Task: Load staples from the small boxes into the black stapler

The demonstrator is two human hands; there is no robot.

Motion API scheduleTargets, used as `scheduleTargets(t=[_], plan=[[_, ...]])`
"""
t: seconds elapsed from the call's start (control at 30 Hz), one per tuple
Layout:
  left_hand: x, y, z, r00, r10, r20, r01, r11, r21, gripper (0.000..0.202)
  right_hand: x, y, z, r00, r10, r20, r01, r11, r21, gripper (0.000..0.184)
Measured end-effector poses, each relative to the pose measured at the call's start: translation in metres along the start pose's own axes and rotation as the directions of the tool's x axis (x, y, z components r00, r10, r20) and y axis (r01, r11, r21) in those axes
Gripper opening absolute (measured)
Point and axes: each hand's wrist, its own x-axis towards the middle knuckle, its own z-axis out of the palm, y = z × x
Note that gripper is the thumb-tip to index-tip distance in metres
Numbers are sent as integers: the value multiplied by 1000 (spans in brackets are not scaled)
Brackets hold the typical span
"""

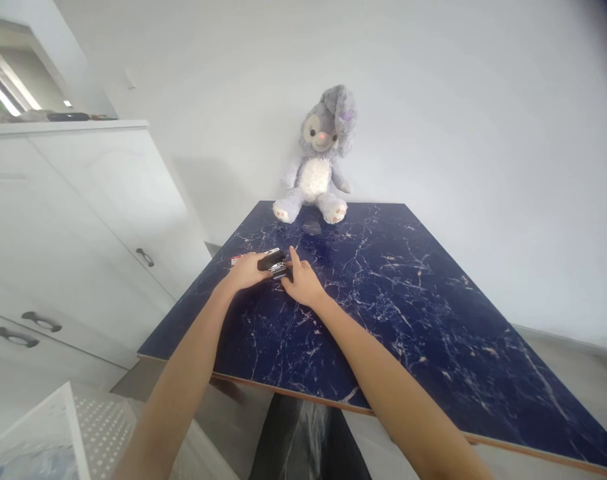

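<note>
My left hand [247,271] is wrapped around a black stapler [273,260] with shiny metal parts, holding it low over the table. The stapler looks parted at its right end, with silver metal showing between the upper and lower arms. Close to that end is my right hand [304,283], its index finger stretched forward and its thumb apart. Whether its fingertips touch the stapler I cannot tell. Partly hidden behind my left hand, a small red and white box or packet [236,259] lies on the table.
The table [408,320] has a dark blue marbled top with a brown edge. A grey plush rabbit [315,167] sits at its far end against the wall. White cabinets [83,220] with dark handles stand on the left. A white-framed perforated item [98,427] is at lower left.
</note>
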Motion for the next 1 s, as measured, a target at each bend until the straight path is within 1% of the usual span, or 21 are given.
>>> scheduleTargets(t=[0.1, 0.13, 0.2, 0.27, 0.3, 0.37, 0.4, 0.47, 0.53, 0.57, 0.63, 0.7, 0.73, 0.77, 0.83, 0.9, 0.93, 1.0], plan=[[2, 11, 13, 984, 4, -177, -4, 1000, -2, 30, -1, -4, 1, 996, 35, -87, -40, 998, -56, 78], [3, 14, 18, 975, 8, -221, -14, 1000, -25, 33, -1, -5, 1, 994, 46, -104, -53, 996, -69, 75], [5, 16, 24, 960, 10, -281, -39, 995, -97, 36, -1, -3, 0, 990, 93, -102, -101, 992, -80, 72], [7, 11, 24, 936, -15, -353, -36, 990, -136, 36, 1, -1, -1, 982, 175, -74, -181, 980, -88, 67], [6, 6, 21, 916, -44, -399, -10, 991, -132, 35, 1, 0, -1, 976, 208, -59, -213, 972, -97, 63], [4, -9, 14, 881, -117, -459, 90, 993, -81, 37, 2, 0, -2, 971, 237, -36, -240, 963, -122, 56], [3, -16, 11, 879, -158, -451, 154, 987, -45, 37, 3, 0, -2, 972, 232, -23, -233, 963, -135, 53], [1, -29, 7, 902, -228, -366, 261, 964, 43, 35, 2, -1, -3, 978, 210, -4, -208, 965, -162, 51], [0, -36, 8, 931, -250, -266, 293, 946, 136, 32, 1, -3, -3, 981, 192, 8, -187, 964, -189, 52], [0, -36, 8, 940, -244, -238, 287, 944, 164, 31, 1, -4, -3, 983, 185, 14, -178, 963, -201, 52], [1, -32, 9, 948, -209, -241, 254, 952, 172, 32, 0, -6, -4, 984, 172, 34, -161, 962, -220, 53], [1, -25, 6, 951, -163, -264, 201, 972, 124, 35, -1, -7, -4, 986, 154, 56, -137, 962, -235, 53], [0, -21, 3, 956, -143, -254, 169, 982, 85, 36, -1, -7, -4, 987, 145, 64, -126, 962, -241, 53], [-2, -18, -1, 967, -126, -220, 137, 990, 39, 35, -1, -8, -4, 989, 134, 67, -113, 962, -247, 54], [-5, -14, -9, 992, -93, -82, 89, 995, -52, 32, -2, -8, -3, 991, 114, 66, -93, 962, -257, 53], [-9, -13, -17, 997, -54, 47, 59, 992, -109, 28, -3, -8, -3, 993, 98, 63, -78, 962, -263, 52], [-10, -14, -20, 996, -33, 83, 43, 992, -123, 26, -3, -9, -3, 994, 91, 67, -70, 961, -266, 52], [-11, -16, -22, 994, -9, 109, 23, 992, -128, 20, -2, -9, -3, 993, 84, 80, -59, 961, -270, 51]])
